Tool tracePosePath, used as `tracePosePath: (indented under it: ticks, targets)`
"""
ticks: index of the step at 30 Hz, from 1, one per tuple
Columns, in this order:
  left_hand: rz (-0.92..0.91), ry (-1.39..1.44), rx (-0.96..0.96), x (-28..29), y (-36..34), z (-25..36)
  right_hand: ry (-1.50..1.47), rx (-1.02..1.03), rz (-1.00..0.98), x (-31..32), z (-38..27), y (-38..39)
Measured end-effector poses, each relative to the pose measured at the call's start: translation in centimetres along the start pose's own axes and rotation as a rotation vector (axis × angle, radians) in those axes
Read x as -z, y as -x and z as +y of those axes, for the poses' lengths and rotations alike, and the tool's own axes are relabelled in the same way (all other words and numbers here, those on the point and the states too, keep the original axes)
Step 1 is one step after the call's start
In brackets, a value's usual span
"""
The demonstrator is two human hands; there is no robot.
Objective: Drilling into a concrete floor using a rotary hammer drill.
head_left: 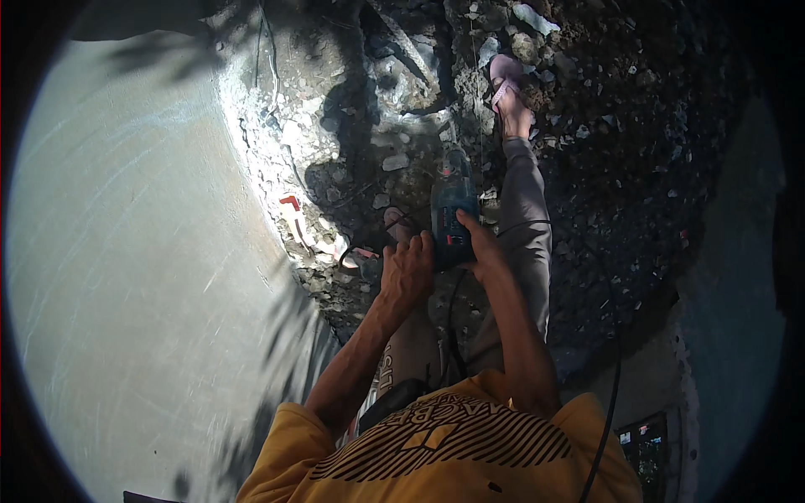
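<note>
A blue-green power drill (453, 197), apparently a hammer drill, points away from me between my legs, its dusty front end down at the broken ground. My left hand (409, 268) is closed at the left of its rear end, the fingers curled; the grip under them is partly hidden. My right hand (482, 243) wraps the right side of the body, with the thumb on top. A black cord (453, 323) hangs from the back of the drill toward me. The bit is hard to make out against the rubble.
A narrow trench (407, 75) with a pale bar (405, 42) runs ahead among rubble. Smooth grey wall (126, 210) fills the left; dark loose soil (620, 168) spreads right. My right foot wears a pink flip-flop (505, 71). A red-orange piece (290, 202) lies by the wall.
</note>
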State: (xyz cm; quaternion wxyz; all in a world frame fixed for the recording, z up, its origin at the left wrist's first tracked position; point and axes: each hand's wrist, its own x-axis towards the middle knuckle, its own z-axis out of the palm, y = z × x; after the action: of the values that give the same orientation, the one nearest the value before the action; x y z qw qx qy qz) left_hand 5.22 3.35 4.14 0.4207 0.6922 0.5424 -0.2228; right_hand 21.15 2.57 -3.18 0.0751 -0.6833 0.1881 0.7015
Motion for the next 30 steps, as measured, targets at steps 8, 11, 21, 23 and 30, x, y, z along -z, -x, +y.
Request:
tracePosePath:
  ticks: [8, 11, 21, 23, 30]
  targets:
    - [0.019, -0.281, -0.261, 6.5, -8.7, 0.5, -0.173, -0.063, -0.251, 0.4, -7.5, -3.2]
    - [-0.038, -0.226, -0.335, 7.1, -12.3, 1.4, -0.195, -0.119, -0.310, 1.1, -11.3, -4.2]
    - [0.063, -0.266, -0.402, 7.5, -13.8, 0.6, -0.041, -0.123, -0.167, 0.1, -15.3, -1.6]
    - [0.043, -0.151, -0.398, 7.1, -13.3, 0.3, -0.053, -0.121, -0.190, -0.1, -14.6, -2.3]
    - [0.302, -0.041, -0.403, 1.7, -15.4, -3.7, 0.035, -0.021, -0.179, -1.5, -13.5, -9.9]
